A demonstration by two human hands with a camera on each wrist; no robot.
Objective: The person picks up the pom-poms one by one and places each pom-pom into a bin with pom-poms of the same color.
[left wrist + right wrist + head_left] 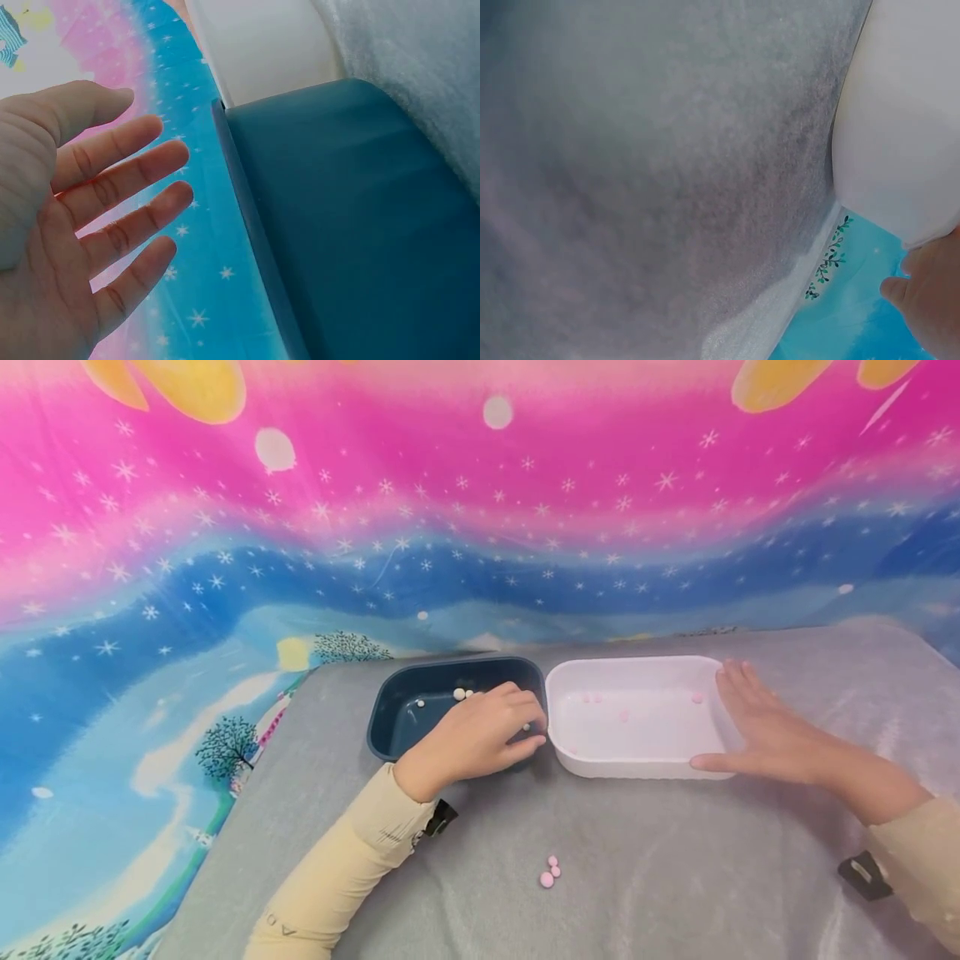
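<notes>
My left hand [487, 731] is over the right part of a dark blue basin [382, 706], its fingers bent loosely downward. In the left wrist view the fingers [124, 225] are spread, with nothing between them and the thumb. Small white balls [459, 694] lie inside the dark basin; the hand hides part of its inside. Beside it stands a white basin [637, 768] holding several small pink balls [697, 697]. My right hand [780, 735] rests against this basin's right end, fingers extended at the back corner and thumb along the front rim.
Three pink balls [547, 879] sit close together on the grey cloth [675, 877] in front of the basins. A colourful printed backdrop [450, 510] rises behind the table. The two basins stand side by side, rims close together.
</notes>
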